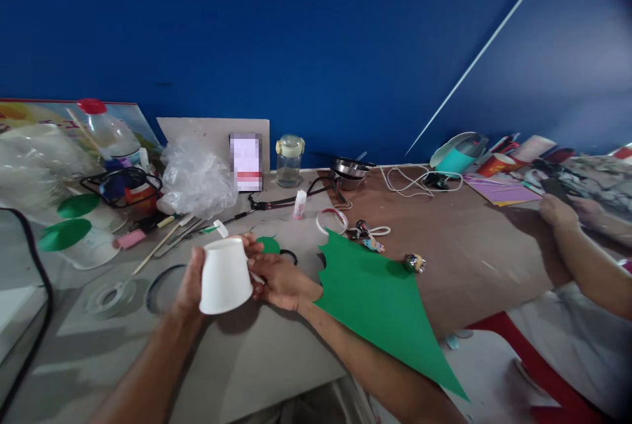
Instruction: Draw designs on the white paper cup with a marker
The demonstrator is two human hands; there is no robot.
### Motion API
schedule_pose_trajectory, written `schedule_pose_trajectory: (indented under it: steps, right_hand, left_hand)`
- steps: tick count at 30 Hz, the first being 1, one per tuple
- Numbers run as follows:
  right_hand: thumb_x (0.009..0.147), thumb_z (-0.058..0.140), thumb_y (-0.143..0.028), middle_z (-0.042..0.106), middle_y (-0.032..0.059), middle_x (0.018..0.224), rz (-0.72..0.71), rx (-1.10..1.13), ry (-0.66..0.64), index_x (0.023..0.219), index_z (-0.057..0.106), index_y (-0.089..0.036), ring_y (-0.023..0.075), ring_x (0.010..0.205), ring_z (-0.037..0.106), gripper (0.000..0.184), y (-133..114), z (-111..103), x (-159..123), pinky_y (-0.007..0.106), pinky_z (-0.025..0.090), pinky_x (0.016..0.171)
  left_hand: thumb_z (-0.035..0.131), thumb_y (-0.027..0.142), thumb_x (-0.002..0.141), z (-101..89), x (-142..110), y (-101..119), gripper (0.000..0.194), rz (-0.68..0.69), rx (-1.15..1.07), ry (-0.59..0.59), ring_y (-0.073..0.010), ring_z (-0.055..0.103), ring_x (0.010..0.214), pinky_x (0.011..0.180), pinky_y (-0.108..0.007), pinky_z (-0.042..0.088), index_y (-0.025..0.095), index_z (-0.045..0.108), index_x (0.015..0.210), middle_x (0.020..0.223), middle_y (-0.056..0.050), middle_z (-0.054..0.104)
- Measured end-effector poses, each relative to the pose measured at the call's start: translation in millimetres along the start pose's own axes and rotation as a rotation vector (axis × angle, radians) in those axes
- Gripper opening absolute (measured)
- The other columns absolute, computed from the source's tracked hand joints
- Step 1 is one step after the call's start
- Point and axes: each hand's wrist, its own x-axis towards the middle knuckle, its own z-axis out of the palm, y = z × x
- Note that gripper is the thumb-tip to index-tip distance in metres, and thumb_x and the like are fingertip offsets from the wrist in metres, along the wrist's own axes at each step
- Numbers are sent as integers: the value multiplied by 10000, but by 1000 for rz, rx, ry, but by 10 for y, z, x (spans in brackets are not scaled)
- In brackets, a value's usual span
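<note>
My left hand (191, 282) is closed around a white paper cup (226, 279), held with its wide end down. Its thumb lies on the cup's left side, and fingers show behind it. Against the cup's right side, my right hand (281, 278) has its fingers curled together; a small pale bit shows between them, too unclear to name. Behind that hand lie a round green paper piece (268, 243) and a black loop (289, 255), partly hidden. A large green paper sheet (375, 299) with a jagged cut edge lies beside my right forearm.
At the left are a tape roll (109, 297), cups with green discs (66, 234) and plastic bags (195, 177). A glue stick (299, 205), glass jar (289, 162) and phone (245, 162) stand behind. Keychains (368, 238) lie right of centre. Another person's hand (557, 213) is at the right.
</note>
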Motion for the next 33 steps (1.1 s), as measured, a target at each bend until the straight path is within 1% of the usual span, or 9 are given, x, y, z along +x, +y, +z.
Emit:
schedule_pose_trajectory:
  steps: [6,12,16,19,21,25,27,30,33]
  right_hand:
    - [928,645,-390,558,-33,530,95,-105,-69,695,562,-162,71,386,422,336,115,3,-10,232,351,444]
    - [843,736,-475,620,-13,598,70,18,-231,711,613,-154,96,474,523,368,179,41,-19,254,440,536]
    - [830,754,-371,552,-37,524,83,-137,-90,637,567,-170,72,433,431,336,258,94,-46,222,340,465]
    - [772,797,-334,516,-56,502,97,-284,14,622,538,-182,65,442,399,335,337,138,-93,208,281,447]
    - [765,788,-378,519,-56,522,96,-309,11,630,524,-189,68,453,398,352,338,135,-116,214,287,456]
    - [856,673,-424,481,-52,545,-161,-596,84,611,496,-189,84,514,410,383,146,12,-109,235,288,514]
    - [912,603,-374,376,-64,556,-343,-822,245,600,448,-194,91,551,380,393,2,-77,-92,249,276,550]
    - [946,569,-259,505,-7,732,-627,-1224,440,662,552,-180,130,712,482,295,-153,-188,-71,274,366,678]
    - [940,580,-195,624,90,983,-674,-1512,563,936,704,-158,200,891,564,130,-187,-254,-41,331,424,799]
  left_hand:
    - [817,699,600,53,-9,62,678,180,-43,98,-249,680,804,676,-348,608,164,728,1006,883,-76,700]
    - [796,672,649,170,-31,97,586,116,-117,21,-189,588,687,611,-321,559,166,719,934,809,-47,618]
    - [791,646,661,150,-24,245,589,148,-166,54,-160,568,678,600,-288,548,134,694,934,800,-49,617]
    - [699,656,760,70,-23,440,508,439,-223,76,-134,537,674,582,-240,523,167,664,895,726,-14,578]
    - [655,646,810,51,-25,498,476,448,-245,88,-146,541,704,623,-255,535,186,660,936,743,-16,576]
    - [745,626,718,126,-6,369,479,304,-276,7,-165,513,668,604,-303,533,184,649,874,741,-35,552]
    - [763,629,686,170,9,269,520,233,-239,-27,-161,506,666,606,-309,524,152,648,856,754,-41,545]
    - [759,623,699,190,20,168,524,152,-206,-69,-158,511,692,657,-317,527,133,655,854,779,-41,538]
    - [776,636,680,160,28,105,548,86,-165,-107,-180,538,744,726,-336,540,132,676,870,815,-52,554]
